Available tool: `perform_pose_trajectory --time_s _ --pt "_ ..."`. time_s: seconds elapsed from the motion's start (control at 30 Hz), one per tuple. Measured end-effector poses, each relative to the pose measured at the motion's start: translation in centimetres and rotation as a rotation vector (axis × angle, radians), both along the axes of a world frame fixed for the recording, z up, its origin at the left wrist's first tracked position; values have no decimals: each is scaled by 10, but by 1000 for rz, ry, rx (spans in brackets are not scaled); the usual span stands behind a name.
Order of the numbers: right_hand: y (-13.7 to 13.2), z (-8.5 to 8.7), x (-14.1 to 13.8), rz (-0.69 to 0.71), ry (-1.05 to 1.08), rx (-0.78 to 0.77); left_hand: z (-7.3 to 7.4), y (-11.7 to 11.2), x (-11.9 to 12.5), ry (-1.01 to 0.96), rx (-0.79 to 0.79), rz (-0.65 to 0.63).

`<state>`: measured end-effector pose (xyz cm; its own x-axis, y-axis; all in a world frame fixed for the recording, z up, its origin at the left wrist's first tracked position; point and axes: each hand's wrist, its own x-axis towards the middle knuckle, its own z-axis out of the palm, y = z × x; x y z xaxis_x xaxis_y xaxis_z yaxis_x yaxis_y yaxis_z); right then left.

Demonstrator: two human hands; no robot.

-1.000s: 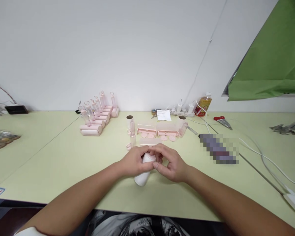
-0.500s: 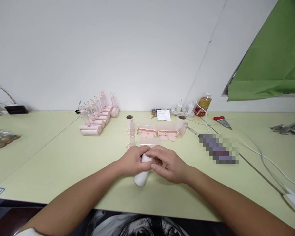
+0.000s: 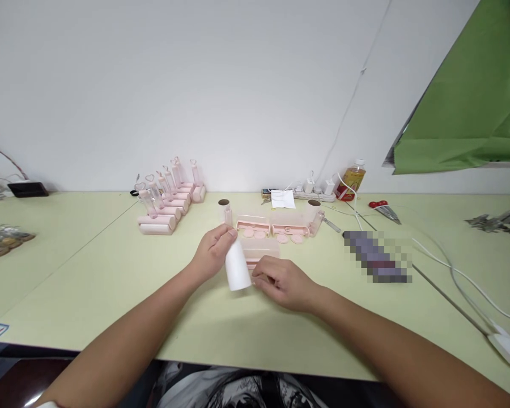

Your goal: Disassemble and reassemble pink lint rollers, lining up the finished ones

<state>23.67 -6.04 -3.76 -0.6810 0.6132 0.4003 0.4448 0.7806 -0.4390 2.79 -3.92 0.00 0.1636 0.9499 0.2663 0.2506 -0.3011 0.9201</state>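
Note:
My left hand [image 3: 212,252] grips the top end of a white paper roll [image 3: 237,266] and holds it nearly upright over the pale green table [image 3: 110,283]. My right hand [image 3: 280,280] lies just right of the roll's lower end, fingers pinched together near it; what they pinch is too small to make out. Behind the hands lies a pink open case [image 3: 259,249], and farther back two more pink trays [image 3: 272,226] with small pink discs around them.
A row of finished pink rollers with heart-topped handles [image 3: 165,201] stands at the back left. Cardboard tubes [image 3: 224,207], a power strip [image 3: 314,194], an oil bottle [image 3: 354,177], red scissors [image 3: 385,208] and white cables [image 3: 459,272] lie at the back and right.
The roll lay low between both hands; now my left hand has lifted and tipped it upright, moving left and away. My right hand has come off the roll's top.

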Motion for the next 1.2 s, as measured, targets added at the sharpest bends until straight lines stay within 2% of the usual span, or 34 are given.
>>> perform_pose_trajectory --time_s 0.13,0.23,0.5,0.67,0.83,1.07,1.2 --pt "-3 -2 -7 -88 -282 -61 -2 2 2 -179 -101 2" --pt "-4 -1 -8 -118 -380 -98 -3 3 3 -258 -174 -20" --pt "-6 4 -4 -111 -388 -149 -4 3 5 -314 -200 -20" --pt "-5 6 -1 -54 -360 -175 -7 4 6 -292 -206 -33" --pt "-4 3 1 -106 -413 -154 -10 5 5 -294 -202 -37" --pt "-5 7 0 -112 -256 -209 -7 3 5 -321 -179 -16" --pt "-4 8 0 -79 -189 -211 -6 4 5 -364 -162 38"
